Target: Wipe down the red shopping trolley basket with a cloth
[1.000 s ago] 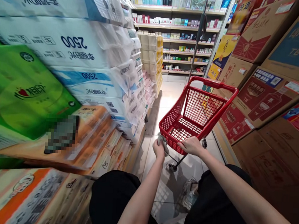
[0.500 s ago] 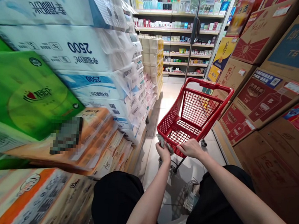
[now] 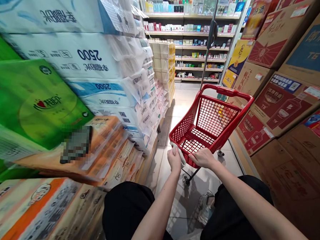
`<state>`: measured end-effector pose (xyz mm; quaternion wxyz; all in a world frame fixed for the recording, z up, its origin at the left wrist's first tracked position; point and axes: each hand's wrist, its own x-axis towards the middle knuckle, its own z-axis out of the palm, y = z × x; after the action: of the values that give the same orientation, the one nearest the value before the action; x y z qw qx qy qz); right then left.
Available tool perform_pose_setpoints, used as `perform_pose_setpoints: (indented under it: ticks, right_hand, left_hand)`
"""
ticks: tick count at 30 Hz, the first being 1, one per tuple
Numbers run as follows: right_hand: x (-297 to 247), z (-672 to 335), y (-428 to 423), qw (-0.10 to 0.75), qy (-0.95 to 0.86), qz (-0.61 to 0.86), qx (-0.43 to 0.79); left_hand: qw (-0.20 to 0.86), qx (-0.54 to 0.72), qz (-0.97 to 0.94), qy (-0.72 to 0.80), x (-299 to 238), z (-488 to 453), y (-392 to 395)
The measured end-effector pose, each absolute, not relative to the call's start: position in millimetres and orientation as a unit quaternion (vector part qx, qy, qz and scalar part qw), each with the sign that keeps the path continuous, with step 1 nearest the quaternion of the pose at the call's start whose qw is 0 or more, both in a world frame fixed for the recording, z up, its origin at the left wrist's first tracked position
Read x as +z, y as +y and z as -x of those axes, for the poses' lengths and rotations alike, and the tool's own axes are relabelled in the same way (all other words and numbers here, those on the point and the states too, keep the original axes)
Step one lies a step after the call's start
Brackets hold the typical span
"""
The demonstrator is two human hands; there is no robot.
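Just right of the frame's centre I have the red shopping cart standing on the pale floor tiles, its handle at the far end and the low front of its basket nearest me. My right hand is closed over that front rim. Just beside it, on the picture's left, my left hand grips a pale cloth at the basket's near left corner; as far as I can make out at this size, the cloth touches the basket wall. Both forearms reach up from the bottom edge, between two black-clad knees, with a sneaker on the floor between them.

White-and-blue paper packs rise across the upper left. Below them a green pack slants over orange packs. Stacked cartons fill the right side, and shelves of small boxes and bottles span the top centre.
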<state>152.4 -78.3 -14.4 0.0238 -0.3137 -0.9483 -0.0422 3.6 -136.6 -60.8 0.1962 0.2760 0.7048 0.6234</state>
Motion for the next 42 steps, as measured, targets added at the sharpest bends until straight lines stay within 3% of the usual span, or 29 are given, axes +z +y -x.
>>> perform_pose_setpoints:
  ticks: [7,13,16,21,26,30,37,42]
  right_hand:
    - [-13,-164,-71,0.021,-0.945,0.321,-0.049]
    - [-15,-180,-73,0.024,-0.950,0.308,-0.050]
    - [-15,-185,-73,0.021,-0.954,0.297,-0.046]
    - [-9,-187,-64,-0.011,-0.952,0.304,-0.031]
    - [-2,-193,-50,-0.045,-0.942,0.331,-0.026]
    - [-1,-182,-50,-0.074,-0.921,0.384,-0.012]
    - [-8,-148,-54,-0.013,-0.880,0.467,0.079]
    - [-11,-165,-38,-0.024,-0.872,0.470,0.134]
  left_hand:
    - [0.196,0.591,-0.359,0.696,-81,-61,-150]
    - [0.133,0.578,-0.276,0.757,-62,16,-93]
    - [0.158,0.558,-0.315,0.751,-45,50,-63]
    - [0.131,0.430,-0.427,0.785,-38,54,-47]
    - [0.131,0.373,-0.412,0.821,-41,41,-46]
    - [0.133,0.380,-0.400,0.823,-42,30,-42]
    - [0.118,0.432,-0.413,0.793,-56,7,-59]
    - [0.206,0.516,-0.388,0.735,-85,24,-102]
